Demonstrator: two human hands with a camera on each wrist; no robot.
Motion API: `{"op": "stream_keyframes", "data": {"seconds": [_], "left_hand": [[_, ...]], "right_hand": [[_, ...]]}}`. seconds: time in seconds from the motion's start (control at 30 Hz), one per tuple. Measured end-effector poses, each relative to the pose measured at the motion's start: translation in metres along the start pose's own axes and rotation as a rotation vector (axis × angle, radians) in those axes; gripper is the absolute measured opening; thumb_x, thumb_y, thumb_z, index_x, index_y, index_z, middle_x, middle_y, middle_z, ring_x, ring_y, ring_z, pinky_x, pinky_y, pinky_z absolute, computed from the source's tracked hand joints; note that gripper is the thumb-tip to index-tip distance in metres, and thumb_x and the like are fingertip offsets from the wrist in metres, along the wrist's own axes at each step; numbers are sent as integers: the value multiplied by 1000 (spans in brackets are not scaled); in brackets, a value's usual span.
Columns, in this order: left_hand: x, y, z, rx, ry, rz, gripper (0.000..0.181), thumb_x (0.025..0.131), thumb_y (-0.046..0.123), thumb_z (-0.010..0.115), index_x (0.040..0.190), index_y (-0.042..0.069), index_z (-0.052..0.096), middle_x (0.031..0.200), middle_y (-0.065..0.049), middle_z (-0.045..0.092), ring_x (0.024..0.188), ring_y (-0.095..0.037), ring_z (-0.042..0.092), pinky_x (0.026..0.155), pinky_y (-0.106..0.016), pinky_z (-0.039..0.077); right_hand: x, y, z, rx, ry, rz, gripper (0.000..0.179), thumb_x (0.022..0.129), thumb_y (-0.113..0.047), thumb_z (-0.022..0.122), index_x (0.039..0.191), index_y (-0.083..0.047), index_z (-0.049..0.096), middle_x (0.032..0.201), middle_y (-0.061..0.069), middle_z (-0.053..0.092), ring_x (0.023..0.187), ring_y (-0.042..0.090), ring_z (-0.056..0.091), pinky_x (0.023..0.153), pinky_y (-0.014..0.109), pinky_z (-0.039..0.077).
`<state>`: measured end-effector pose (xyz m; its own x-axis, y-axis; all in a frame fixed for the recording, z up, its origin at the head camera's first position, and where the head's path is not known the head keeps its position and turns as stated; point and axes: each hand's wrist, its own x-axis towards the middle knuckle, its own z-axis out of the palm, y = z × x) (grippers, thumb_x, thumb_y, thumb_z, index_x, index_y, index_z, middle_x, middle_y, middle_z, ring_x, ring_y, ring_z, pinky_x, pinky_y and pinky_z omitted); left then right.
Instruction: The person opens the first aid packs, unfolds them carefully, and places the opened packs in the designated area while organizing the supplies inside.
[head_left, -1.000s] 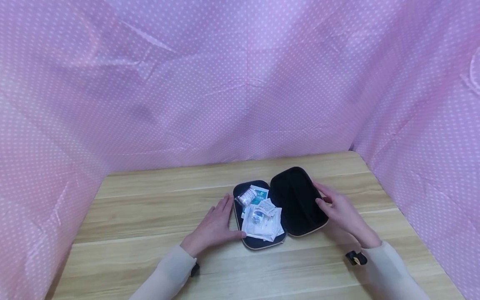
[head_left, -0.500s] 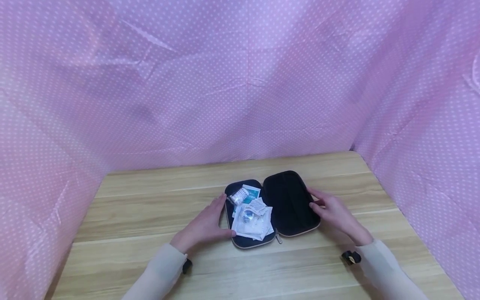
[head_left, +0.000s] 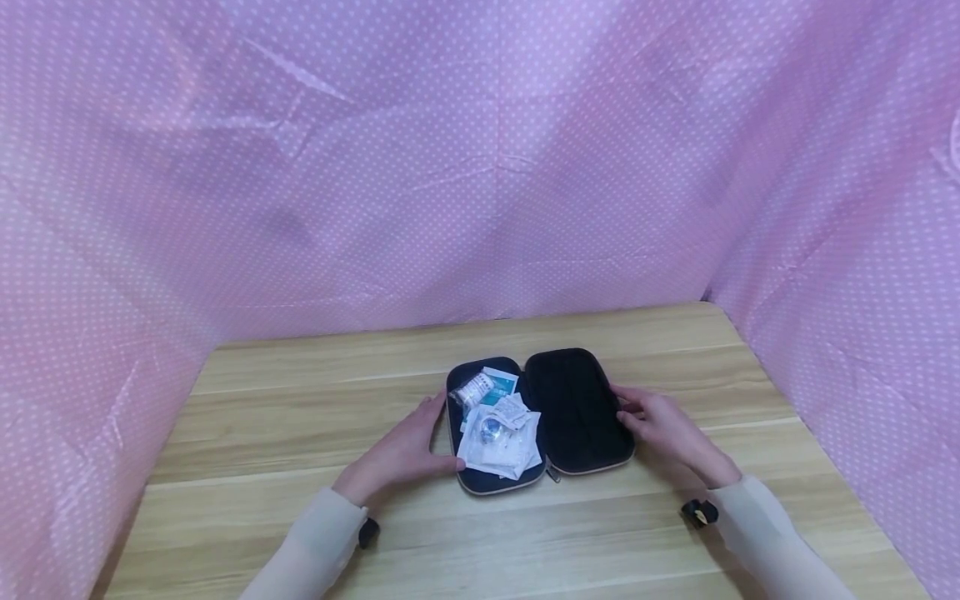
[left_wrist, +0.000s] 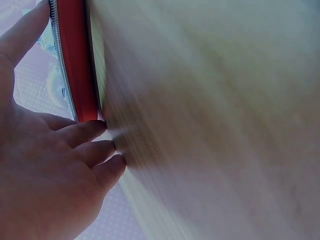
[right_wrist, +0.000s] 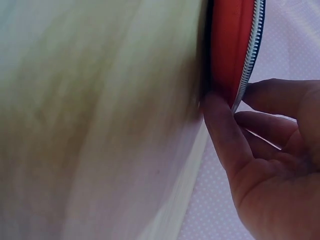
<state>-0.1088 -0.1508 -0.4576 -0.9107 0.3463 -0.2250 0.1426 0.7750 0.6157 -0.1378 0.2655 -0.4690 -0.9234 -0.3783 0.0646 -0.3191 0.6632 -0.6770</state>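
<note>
A zip case lies spread open, black inside, with its red outer wall (left_wrist: 77,60) and metal zip teeth seen in both wrist views. Its left half (head_left: 495,483) holds a white roll (head_left: 475,389) in clear wrap, a teal-and-white packet (head_left: 501,385) and several white sachets (head_left: 498,450). The right half (head_left: 577,412) shows only black lining. Along the left side rests my left hand (head_left: 401,450), thumb by the near corner and fingers spread against the edge. My right hand (head_left: 667,429) pinches the outer edge of the right half.
The case lies on a pale wooden table (head_left: 300,417), towards its back. Pink polka-dot cloth (head_left: 480,167) hangs behind and at both sides. A zip pull (head_left: 553,473) sticks out at the near end between the halves.
Both hands have shifted the case left across the table. The right half has come down lower and slightly nearer. The zip pull now shows at the near end.
</note>
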Motion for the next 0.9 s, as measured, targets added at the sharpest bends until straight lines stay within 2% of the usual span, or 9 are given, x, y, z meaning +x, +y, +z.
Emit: {"op": "stream_keyframes", "data": {"seconds": [0.17,0.33,0.47,0.6,0.77,0.9], "left_hand": [[-1,1,-2,-5,-3,-8,121,76,53,87,164,3,21,164,-25,32,152,-41,29,122,-55,28],[0,1,-2,-8,-6,-3,121,77,54,87,164,3,21,164,-25,32,152,-41,29,122,-55,28],[0,0,-1,2,2,5,120,77,53,86,164,2,22,164,-25,32,152,-41,29,122,-54,28],[-2,2,2,9,20,-12,115,81,53,84,163,1,23,164,-23,32,152,-40,29,123,-53,28],[-6,10,5,3,75,-44,106,87,53,79,164,5,25,167,-19,30,154,-38,26,123,-53,27],[-10,20,7,16,153,-5,98,89,48,79,162,5,30,166,-19,31,153,-37,29,122,-53,28]], "right_hand": [[0,1,0,0,-5,-4,43,95,6,65,136,15,57,118,30,70,98,35,73,83,45,62],[0,-4,0,-5,10,8,42,97,1,66,136,14,57,121,29,69,99,35,73,85,48,61],[0,-16,1,-59,93,8,43,98,-8,69,136,10,59,125,28,68,103,39,72,88,54,59],[2,-32,5,-152,198,-40,42,97,-14,73,132,6,65,129,27,67,112,43,68,96,59,53],[6,-49,15,-151,244,-65,38,97,-16,73,130,3,68,129,23,68,121,42,64,102,59,50],[8,-63,23,-109,227,-38,38,99,-22,71,131,-1,68,132,19,68,125,40,62,105,58,48]]}}
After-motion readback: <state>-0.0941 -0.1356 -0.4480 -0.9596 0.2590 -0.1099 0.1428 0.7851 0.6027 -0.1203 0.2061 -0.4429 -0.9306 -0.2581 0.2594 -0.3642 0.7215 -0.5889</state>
